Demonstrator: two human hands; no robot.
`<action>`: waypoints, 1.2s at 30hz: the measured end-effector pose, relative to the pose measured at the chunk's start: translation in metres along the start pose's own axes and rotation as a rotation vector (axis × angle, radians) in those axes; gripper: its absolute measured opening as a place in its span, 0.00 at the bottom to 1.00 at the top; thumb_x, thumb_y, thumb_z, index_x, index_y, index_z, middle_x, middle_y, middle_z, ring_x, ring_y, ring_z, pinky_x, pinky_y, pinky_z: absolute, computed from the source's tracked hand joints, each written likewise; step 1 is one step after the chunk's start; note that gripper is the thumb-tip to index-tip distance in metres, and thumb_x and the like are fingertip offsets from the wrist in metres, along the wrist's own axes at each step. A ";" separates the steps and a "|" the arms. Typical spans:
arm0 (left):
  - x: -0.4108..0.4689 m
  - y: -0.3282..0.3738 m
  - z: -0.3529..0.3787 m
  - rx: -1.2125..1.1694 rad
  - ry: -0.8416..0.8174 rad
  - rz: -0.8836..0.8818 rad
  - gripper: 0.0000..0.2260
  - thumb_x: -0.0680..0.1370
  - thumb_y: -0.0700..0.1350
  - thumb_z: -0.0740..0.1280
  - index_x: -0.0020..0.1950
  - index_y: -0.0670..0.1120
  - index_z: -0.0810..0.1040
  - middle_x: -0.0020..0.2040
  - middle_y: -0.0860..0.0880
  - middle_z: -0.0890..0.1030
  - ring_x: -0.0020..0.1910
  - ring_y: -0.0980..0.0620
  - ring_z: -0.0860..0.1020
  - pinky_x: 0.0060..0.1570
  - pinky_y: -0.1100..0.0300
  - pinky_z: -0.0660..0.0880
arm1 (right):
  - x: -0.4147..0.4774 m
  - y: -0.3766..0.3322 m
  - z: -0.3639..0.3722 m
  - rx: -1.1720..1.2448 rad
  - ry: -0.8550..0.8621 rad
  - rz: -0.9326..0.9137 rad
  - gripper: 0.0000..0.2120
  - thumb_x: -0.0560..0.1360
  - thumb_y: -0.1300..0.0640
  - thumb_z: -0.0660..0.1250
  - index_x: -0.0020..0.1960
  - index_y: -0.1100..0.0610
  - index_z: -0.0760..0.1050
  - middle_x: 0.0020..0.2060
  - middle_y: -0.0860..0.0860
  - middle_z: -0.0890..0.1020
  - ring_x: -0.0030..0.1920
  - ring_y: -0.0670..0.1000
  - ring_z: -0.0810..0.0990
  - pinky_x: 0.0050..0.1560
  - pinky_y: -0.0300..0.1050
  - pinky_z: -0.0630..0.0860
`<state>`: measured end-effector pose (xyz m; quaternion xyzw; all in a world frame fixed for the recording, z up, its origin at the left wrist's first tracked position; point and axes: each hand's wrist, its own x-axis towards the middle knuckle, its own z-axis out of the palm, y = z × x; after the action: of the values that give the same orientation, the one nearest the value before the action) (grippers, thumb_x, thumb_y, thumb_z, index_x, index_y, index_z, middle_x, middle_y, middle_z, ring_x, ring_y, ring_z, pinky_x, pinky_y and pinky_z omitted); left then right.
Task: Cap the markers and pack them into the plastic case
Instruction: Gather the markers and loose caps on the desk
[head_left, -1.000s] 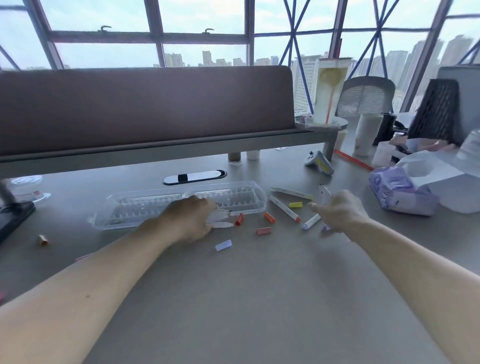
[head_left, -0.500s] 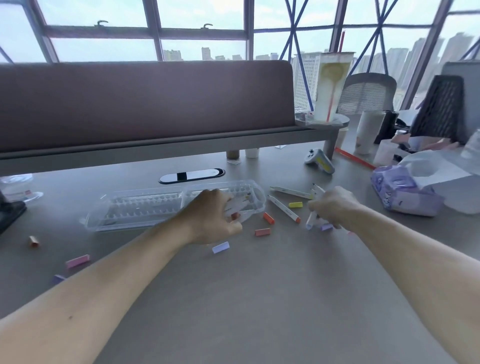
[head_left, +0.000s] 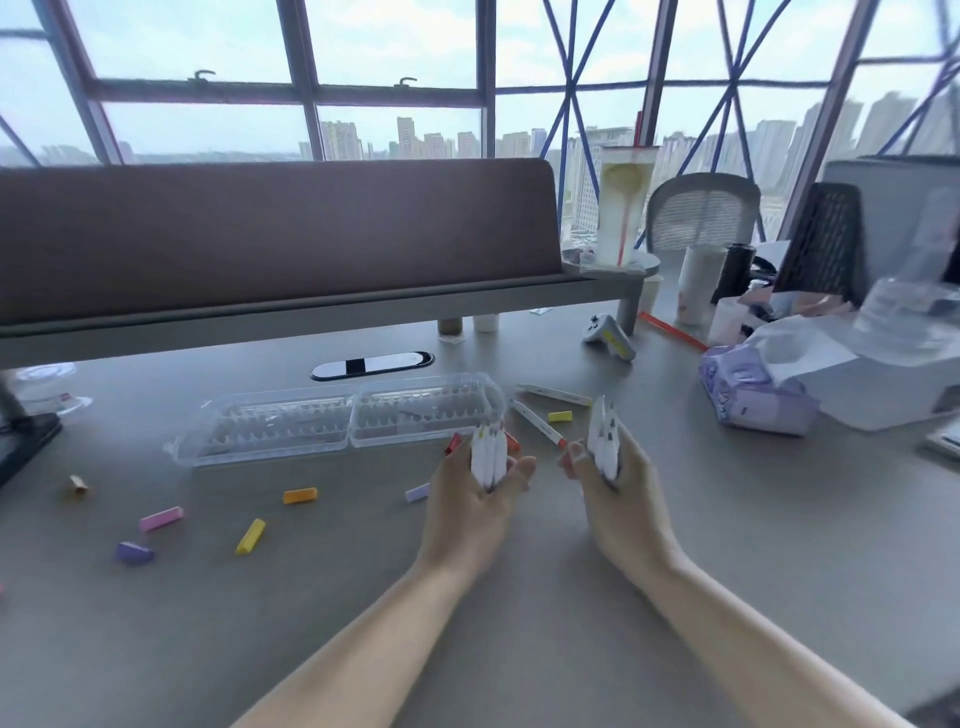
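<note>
With a loose bundle of uncapped markers gripped in my left hand (head_left: 480, 496) and another in my right hand (head_left: 615, 480), above the counter (head_left: 519, 623) near the empty plastic case (head_left: 343, 423), reaching for scattered caps could spill both fistfuls.

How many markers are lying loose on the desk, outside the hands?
2. A plain white marker lies right of the clear plastic case; a red-tipped white marker lies just nearer. The left hand and right hand, gripping white marker bundles, may hide more.
</note>
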<state>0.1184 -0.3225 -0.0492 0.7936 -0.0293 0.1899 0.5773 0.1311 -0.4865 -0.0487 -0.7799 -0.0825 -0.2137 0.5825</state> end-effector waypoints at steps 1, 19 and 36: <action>-0.003 0.001 0.001 -0.014 -0.014 -0.024 0.09 0.77 0.49 0.75 0.43 0.45 0.81 0.36 0.51 0.85 0.33 0.56 0.80 0.36 0.58 0.74 | -0.001 0.002 0.000 0.003 -0.035 -0.004 0.06 0.80 0.62 0.66 0.46 0.55 0.72 0.37 0.52 0.83 0.40 0.57 0.82 0.45 0.53 0.77; 0.114 0.045 0.030 0.625 -0.174 -0.213 0.13 0.77 0.52 0.72 0.47 0.42 0.77 0.46 0.42 0.80 0.47 0.42 0.80 0.41 0.58 0.70 | 0.135 0.004 -0.018 -0.538 -0.196 0.133 0.11 0.74 0.52 0.73 0.43 0.60 0.78 0.36 0.54 0.80 0.34 0.54 0.77 0.33 0.45 0.73; 0.158 0.026 0.074 0.854 -0.457 -0.322 0.09 0.75 0.46 0.72 0.51 0.43 0.82 0.47 0.44 0.84 0.49 0.44 0.85 0.33 0.62 0.72 | 0.203 0.041 0.012 -0.897 -0.498 0.310 0.16 0.70 0.50 0.75 0.38 0.58 0.72 0.29 0.54 0.76 0.26 0.52 0.75 0.28 0.39 0.71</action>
<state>0.2775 -0.3726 0.0081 0.9744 0.0481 -0.0847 0.2024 0.3312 -0.5122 0.0004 -0.9823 -0.0026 0.0522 0.1797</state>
